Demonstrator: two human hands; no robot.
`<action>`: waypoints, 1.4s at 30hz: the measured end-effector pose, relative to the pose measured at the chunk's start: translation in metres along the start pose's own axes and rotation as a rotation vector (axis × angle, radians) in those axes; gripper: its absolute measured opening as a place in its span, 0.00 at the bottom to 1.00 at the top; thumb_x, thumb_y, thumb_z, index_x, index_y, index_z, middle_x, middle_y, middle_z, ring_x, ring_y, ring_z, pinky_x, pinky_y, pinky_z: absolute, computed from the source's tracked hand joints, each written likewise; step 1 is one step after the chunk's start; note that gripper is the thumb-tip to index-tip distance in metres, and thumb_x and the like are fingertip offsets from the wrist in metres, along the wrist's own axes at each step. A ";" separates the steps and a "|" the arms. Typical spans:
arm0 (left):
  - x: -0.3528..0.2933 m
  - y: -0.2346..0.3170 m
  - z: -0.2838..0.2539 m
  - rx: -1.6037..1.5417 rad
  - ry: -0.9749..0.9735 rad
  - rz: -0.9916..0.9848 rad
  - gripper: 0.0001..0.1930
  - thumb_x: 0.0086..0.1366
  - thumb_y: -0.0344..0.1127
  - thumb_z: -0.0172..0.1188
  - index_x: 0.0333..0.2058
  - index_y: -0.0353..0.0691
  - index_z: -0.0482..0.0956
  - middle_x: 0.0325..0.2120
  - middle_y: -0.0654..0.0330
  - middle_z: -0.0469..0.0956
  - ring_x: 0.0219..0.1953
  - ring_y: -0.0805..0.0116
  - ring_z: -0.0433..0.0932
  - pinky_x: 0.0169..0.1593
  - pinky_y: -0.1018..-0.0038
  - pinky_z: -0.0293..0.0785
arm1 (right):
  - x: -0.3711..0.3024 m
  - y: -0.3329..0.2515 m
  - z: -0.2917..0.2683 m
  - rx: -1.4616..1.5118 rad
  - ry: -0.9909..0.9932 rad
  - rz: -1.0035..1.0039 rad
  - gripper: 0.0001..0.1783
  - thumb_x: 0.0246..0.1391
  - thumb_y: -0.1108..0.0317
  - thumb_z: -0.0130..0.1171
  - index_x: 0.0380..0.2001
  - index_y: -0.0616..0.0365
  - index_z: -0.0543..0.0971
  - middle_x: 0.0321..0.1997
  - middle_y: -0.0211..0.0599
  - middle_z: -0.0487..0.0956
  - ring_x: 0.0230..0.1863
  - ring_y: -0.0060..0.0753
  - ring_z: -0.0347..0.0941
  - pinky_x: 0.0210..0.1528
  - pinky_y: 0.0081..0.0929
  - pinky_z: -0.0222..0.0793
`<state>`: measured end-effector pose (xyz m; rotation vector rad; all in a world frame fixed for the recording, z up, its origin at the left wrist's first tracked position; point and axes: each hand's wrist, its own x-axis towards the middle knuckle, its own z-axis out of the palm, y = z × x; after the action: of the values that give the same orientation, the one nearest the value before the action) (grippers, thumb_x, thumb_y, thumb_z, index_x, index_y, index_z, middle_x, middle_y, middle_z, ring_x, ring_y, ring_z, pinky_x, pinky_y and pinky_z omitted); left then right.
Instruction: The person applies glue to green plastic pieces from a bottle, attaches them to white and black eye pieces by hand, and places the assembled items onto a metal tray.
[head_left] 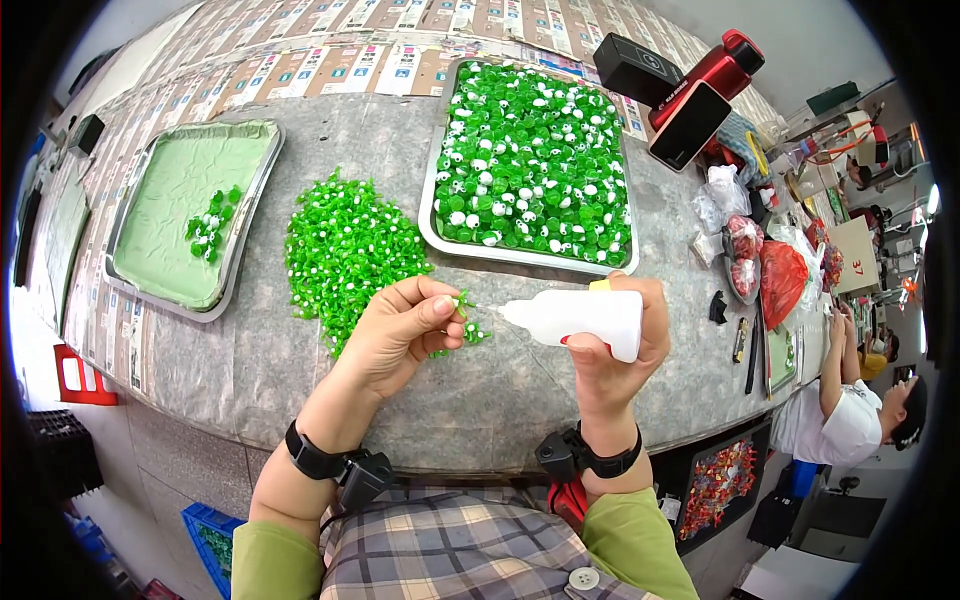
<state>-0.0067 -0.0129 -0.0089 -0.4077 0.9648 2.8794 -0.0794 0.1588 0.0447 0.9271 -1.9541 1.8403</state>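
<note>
Between thumb and fingers, my left hand (400, 332) pinches a small green plastic piece (462, 301) over the table's near middle. My right hand (625, 345) is wrapped round a white squeeze bottle (580, 318), tipped on its side. Its thin nozzle points left, close to the green piece; whether they touch I cannot tell. Just beyond my left hand lies a heap of small green and white pieces (352, 255), with a few strays by my fingers. A metal tray (432, 225) full of green and white round pieces stands beyond my right hand.
At the left, a green-lined tray (150, 240) holds a small cluster of green and white pieces. Back right stand a black box (635, 68), a red bottle (700, 78) and a phone (690, 125). Plastic bags (783, 280) crowd the right; another person (845, 415) sits there.
</note>
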 end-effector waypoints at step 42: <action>-0.003 0.001 0.006 0.158 0.092 0.203 0.07 0.52 0.29 0.57 0.31 0.36 0.73 0.23 0.62 0.74 0.26 0.76 0.73 0.33 0.80 0.71 | -0.001 0.005 0.001 -0.018 0.022 0.006 0.24 0.33 0.55 0.66 0.27 0.62 0.70 0.25 0.33 0.70 0.25 0.23 0.67 0.26 0.16 0.62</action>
<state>-0.0055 -0.0102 -0.0030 -0.4569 1.3110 2.9524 -0.0815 0.1582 0.0401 0.8931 -1.9591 1.8251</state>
